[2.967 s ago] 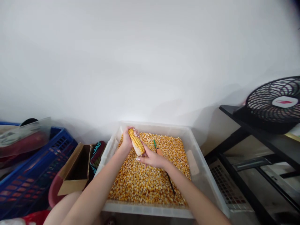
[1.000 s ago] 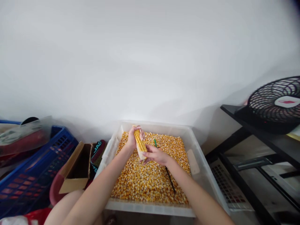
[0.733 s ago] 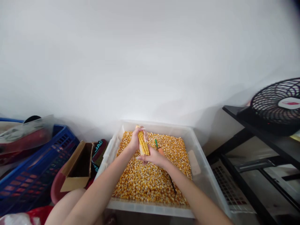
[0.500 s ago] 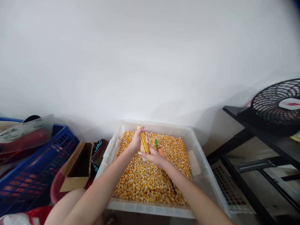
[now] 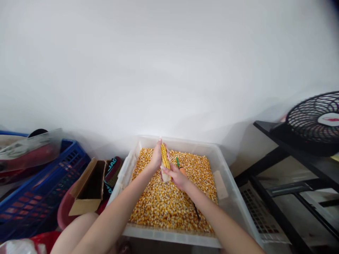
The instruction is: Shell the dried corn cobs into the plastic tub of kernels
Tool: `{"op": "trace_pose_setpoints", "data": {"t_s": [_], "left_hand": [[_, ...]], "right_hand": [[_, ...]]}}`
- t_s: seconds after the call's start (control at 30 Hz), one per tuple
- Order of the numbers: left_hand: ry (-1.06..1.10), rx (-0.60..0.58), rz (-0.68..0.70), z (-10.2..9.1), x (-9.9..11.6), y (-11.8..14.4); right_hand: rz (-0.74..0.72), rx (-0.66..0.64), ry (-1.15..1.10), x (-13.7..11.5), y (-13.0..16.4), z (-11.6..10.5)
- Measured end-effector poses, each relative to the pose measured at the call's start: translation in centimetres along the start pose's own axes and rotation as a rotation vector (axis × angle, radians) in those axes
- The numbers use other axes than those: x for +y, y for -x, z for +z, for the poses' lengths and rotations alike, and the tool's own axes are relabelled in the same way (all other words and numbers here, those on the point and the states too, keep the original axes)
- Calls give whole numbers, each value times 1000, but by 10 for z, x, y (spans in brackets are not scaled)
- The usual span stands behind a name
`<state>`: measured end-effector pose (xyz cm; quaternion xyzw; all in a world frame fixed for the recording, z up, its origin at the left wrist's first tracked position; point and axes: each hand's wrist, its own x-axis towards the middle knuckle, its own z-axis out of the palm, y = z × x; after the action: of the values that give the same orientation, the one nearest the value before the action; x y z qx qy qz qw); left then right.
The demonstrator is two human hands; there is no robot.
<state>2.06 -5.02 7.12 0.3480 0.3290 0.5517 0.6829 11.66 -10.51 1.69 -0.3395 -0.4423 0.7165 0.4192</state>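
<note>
A yellow corn cob (image 5: 165, 159) stands nearly upright over a clear plastic bin (image 5: 227, 183) filled with loose corn kernels (image 5: 169, 204). My left hand (image 5: 156, 160) wraps the cob's upper part from the left. My right hand (image 5: 177, 176) grips its bare whitish lower end from the right. A green-and-orange tool (image 5: 180, 168) with a thin black shaft lies on the kernels just right of my hands, partly hidden by my right wrist.
A blue crate (image 5: 39, 190) with a clear lid stands at the left. An open cardboard box (image 5: 88, 188) and a dark bag (image 5: 112, 173) lie between crate and bin. A black fan (image 5: 315, 121) sits on a black rack (image 5: 286, 165) at the right. A white wall is behind.
The cob has swung from slanted to nearly upright and shifted a little right. More bare cob shows at its lower end. Both hands have kept their hold.
</note>
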Motion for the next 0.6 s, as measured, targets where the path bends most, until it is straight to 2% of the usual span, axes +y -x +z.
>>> {"op": "trace_pose_setpoints", "data": {"t_s": [0.1,0.17,0.27,0.33,0.5,0.6], "left_hand": [[-42,24,21,2,-3,-1],[-52,54,4,3,-5,-1],[-7,48,-45,3,-6,0],[6,22,-50,2,-6,0],[-62,55,-24,3,-12,-5],[-138,62,-36,2,-19,-8]], "right_hand": [[-61,69,99,4,-1,2],[-29,77,104,4,-2,0],[63,25,-22,2,-3,-5],[72,34,-88,0,-3,-5],[22,174,-26,4,-2,4],[39,245,23,7,-2,7]]}}
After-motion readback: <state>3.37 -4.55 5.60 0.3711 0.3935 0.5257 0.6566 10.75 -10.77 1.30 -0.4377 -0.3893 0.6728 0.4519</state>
